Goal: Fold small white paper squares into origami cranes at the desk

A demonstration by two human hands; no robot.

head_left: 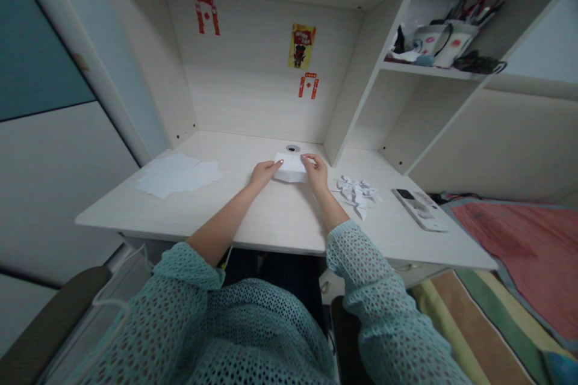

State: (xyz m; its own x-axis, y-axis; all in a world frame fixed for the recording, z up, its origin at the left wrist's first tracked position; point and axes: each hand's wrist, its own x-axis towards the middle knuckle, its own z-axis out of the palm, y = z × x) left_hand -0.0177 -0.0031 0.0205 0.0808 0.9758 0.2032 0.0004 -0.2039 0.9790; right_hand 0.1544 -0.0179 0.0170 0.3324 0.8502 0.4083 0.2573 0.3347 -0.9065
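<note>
Both hands lie on the pale desk (280, 216) at either side of a small folded white paper (290, 169), which sits flat between them near the back of the desktop. Far to the left, well apart from them, a few loose white sheets (178, 174) lie spread on the desk. Next comes the left hand (264, 171), its fingers stretched out, the tips pressing on the paper's left edge and not closed around it. Just behind the paper is a round cable hole (293, 148). The right hand (316, 171) touches the paper's right edge with bent fingers; whether it pinches the edge or only presses on it I cannot tell. Near that wrist, to the right, lies a heap of small white paper scraps (359, 191), and further right a white phone (419, 209). Above it a shelf (433, 71) holds mugs (445, 42) with scissors (478, 3).
</note>
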